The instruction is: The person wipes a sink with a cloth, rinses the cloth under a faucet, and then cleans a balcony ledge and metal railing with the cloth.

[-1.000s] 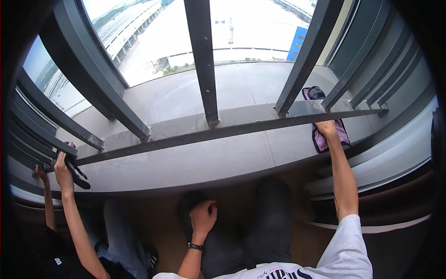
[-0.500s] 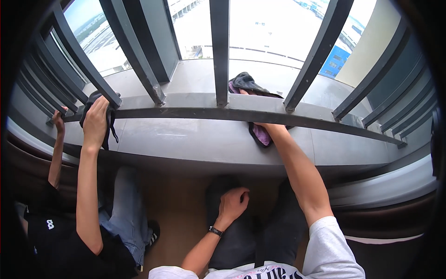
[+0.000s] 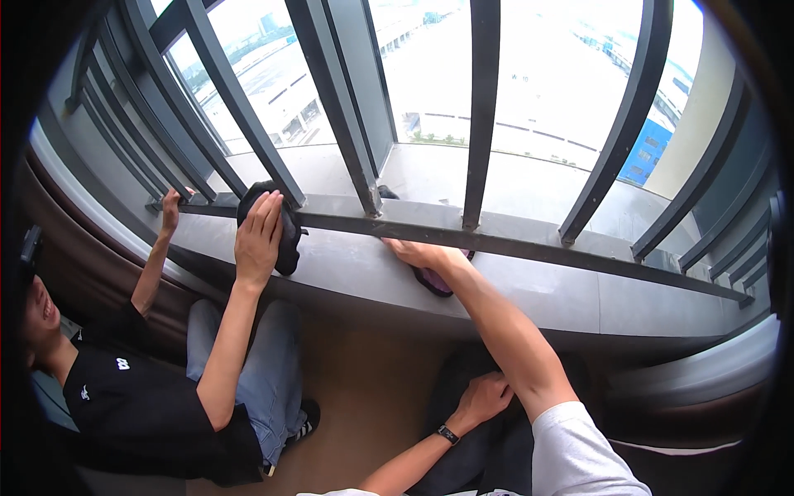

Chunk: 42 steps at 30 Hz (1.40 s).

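My right hand reaches under the lower rail of the metal railing and presses a dark cloth with a purple side onto the grey ledge. The rail hides part of the fingers and cloth; a dark bit of it shows beyond the bars. My left hand, with a black band at the wrist, rests closed on my dark trousers near my right elbow, and I see nothing in it.
At the left, a co-worker's hand holds a black cloth against a bar. Their other hand is at the rail's far left end. Upright bars stand before bright windows. Curtains hang at the side.
My right hand and the cloth have slid left along the ledge beneath the rail. The view has shifted left, and my left hand now lies close to my right elbow.
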Motion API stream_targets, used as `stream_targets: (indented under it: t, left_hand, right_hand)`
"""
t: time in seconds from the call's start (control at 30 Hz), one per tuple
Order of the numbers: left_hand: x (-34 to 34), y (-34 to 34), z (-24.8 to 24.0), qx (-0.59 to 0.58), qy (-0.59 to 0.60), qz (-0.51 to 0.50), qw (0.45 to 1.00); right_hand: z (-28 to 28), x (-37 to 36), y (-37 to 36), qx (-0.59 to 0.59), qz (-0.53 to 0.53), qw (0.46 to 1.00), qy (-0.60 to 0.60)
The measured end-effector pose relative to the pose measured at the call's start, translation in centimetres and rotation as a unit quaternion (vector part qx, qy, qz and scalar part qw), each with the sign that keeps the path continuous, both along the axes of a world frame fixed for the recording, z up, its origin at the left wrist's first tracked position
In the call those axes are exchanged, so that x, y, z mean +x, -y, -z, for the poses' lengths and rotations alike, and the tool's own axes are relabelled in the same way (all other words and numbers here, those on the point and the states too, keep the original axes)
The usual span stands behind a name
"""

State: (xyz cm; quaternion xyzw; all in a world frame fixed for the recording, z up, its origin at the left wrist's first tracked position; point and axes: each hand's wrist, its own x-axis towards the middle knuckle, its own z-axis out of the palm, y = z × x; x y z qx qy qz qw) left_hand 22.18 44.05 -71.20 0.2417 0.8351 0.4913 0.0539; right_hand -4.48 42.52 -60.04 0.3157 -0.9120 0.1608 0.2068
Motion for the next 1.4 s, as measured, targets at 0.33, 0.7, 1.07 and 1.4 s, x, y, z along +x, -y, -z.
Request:
stream_targets:
  t: [0.33, 0.7, 1.07, 1.4]
  left_hand:
    - [-0.5, -0.4, 0.9, -0.048, -0.021, 0.01, 0.999]
    - [-1.0, -1.8, 0.9, -0.111, -0.062, 0.01, 0.992]
    - [-0.6, -3.8, 0.8, -0.171, -0.11, -0.004, 0.979]
    - [-1.0, -4.2, 1.0, -0.209, -0.13, -0.004, 0.969]
  right_hand:
    - [0.1, 7.8, 1.0, 0.006, -0.197, 0.967, 0.163]
    - [0.8, 8.2, -15.1, -0.021, 0.044, 0.985, 0.167]
    - [0.4, 14.9, -45.5, -0.004, 0.384, 0.921, 0.066]
    - [3.6, 30.5, -65.0, 0.015, 0.578, 0.811, 0.086]
